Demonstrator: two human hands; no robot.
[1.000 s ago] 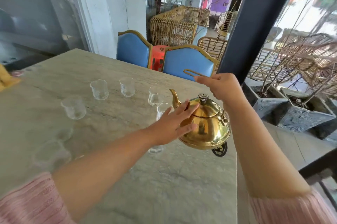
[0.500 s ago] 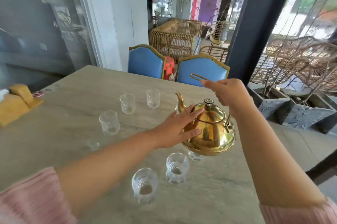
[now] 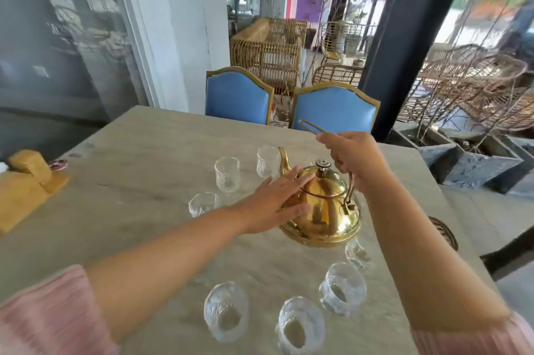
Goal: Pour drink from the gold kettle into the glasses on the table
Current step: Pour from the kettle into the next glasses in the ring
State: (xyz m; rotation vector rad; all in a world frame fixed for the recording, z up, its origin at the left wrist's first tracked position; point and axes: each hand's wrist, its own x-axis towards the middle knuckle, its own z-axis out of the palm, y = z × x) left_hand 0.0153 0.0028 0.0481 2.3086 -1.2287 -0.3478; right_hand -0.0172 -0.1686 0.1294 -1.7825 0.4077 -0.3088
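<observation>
The gold kettle is near the table's right side, its spout pointing away from me. My right hand grips its wire handle from above. My left hand lies flat against the kettle's left side, fingers spread. Several small clear glasses stand around it: three beyond and left of the kettle, such as one and another, and several nearer me, such as one and one. Whether the kettle rests on the table or hangs just above it is unclear.
The stone table ends close to the right of the kettle. A yellow wooden holder sits at the left edge. Two blue chairs stand at the far side, with stone planters to the right.
The view has tilted down, bringing the near glasses into sight. Both hands keep their hold on the kettle, which looks a little lower and more upright.
</observation>
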